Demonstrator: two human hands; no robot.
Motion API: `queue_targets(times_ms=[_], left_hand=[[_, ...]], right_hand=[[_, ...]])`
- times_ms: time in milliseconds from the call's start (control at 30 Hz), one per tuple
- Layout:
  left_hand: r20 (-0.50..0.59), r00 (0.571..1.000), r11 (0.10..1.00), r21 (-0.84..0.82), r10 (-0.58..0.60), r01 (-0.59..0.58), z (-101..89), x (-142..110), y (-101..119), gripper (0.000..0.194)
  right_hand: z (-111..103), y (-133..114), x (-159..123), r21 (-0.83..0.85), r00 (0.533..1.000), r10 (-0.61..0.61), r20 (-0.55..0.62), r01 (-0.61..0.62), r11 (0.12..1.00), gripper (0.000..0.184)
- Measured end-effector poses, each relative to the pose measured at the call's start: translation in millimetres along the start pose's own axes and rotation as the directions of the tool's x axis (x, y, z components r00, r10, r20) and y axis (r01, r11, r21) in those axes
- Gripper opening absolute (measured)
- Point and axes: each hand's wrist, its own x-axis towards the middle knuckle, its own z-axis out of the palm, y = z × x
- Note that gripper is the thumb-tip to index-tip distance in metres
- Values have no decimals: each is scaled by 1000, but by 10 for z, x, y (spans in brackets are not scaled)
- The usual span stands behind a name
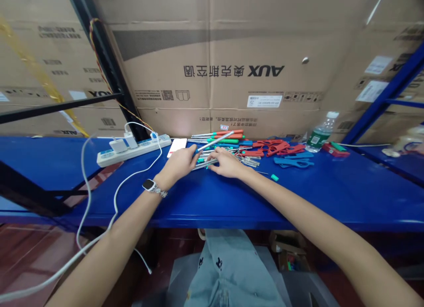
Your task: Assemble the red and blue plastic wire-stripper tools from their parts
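Left hand (180, 163) is gripping a blue-ended metal rod (215, 142) | right hand (228, 163) is curling beside metal shafts (200, 165) (whether clamping any, cannot tell) | rod is slanting above the blue tabletop (232, 201) | progress: one rod is being held up, many shafts are lying loose.

1. Surface: blue tabletop (232, 205), glossy.
2. Left section: white power strip (141, 148), set obliquely; white cable (127, 176) trailing across; white rectangular item (178, 146) just beside the strip.
3. Middle: heap of slim metal-shafted tools (228, 140), handles red, green and blue.
4. Right of heap: red clips (278, 147), blue clips (294, 160), upright bottle (320, 132).
5. Nearer front edge: small green piece (274, 177).
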Motion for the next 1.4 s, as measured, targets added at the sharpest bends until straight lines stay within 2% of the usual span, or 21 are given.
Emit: queue_targets(times_ms=[167, 367, 433, 500, 600, 667, 800, 900, 967, 1067, 1133, 1300, 1400], left_hand=[[78, 997, 988, 155, -4, -8, 151, -45, 20, 23], [88, 996, 988, 157, -2, -12, 170, -66, -25, 27], [72, 997, 991, 135, 8, -18, 162, -78, -28, 28], [71, 997, 991, 130, 19, -28, 141, -77, -14, 26], [88, 995, 989, 142, 39, -51, 106, -31, 37, 23], [86, 994, 988, 127, 73, -83, 103, 23, 86, 26], [50, 985, 984, 58, 165, -167, 175, 100, 179, 32], [42, 971, 971, 30, 235, -236, 240, 76, 203, 35], [49, 965, 965, 25, 258, -259, 259, 32, 189, 36], [76, 969, 970, 36, 235, -239, 254, -30, 146, 36], [89, 971, 973, 48, 223, -228, 241, -53, 121, 36], [99, 972, 973, 74, 211, -218, 219, -66, 101, 37], [87, 973, 974, 67, 212, -218, 217, -67, 100, 37]], right_hand=[[49, 57, 67, -46, 1000, -30, 8, 31, 998, 13], [5, 58, 71, 5, 999, -34, -22, 34, 999, 12], [-56, 79, 41, 93, 997, -23, -75, 30, 995, 11], [-136, 133, -24, 283, 995, 27, -98, 2, 959, 12], [-264, 258, -191, 640, 985, 136, -105, -38, 767, 26], [-327, 343, -320, 785, 958, 247, -146, -40, 619, 36], [-347, 438, -485, 926, 863, 474, -176, -19, 378, 45], [-305, 436, -495, 965, 827, 531, -186, 54, 255, 46], [-278, 417, -483, 964, 813, 544, -207, 76, 253, 45], [-258, 382, -483, 950, 805, 540, -246, 89, 300, 45], [-258, 357, -500, 929, 805, 520, -284, 98, 356, 48], [-287, 307, -543, 823, 788, 462, -408, 99, 559, 47], [-296, 300, -545, 798, 775, 467, -427, 79, 598, 49]])
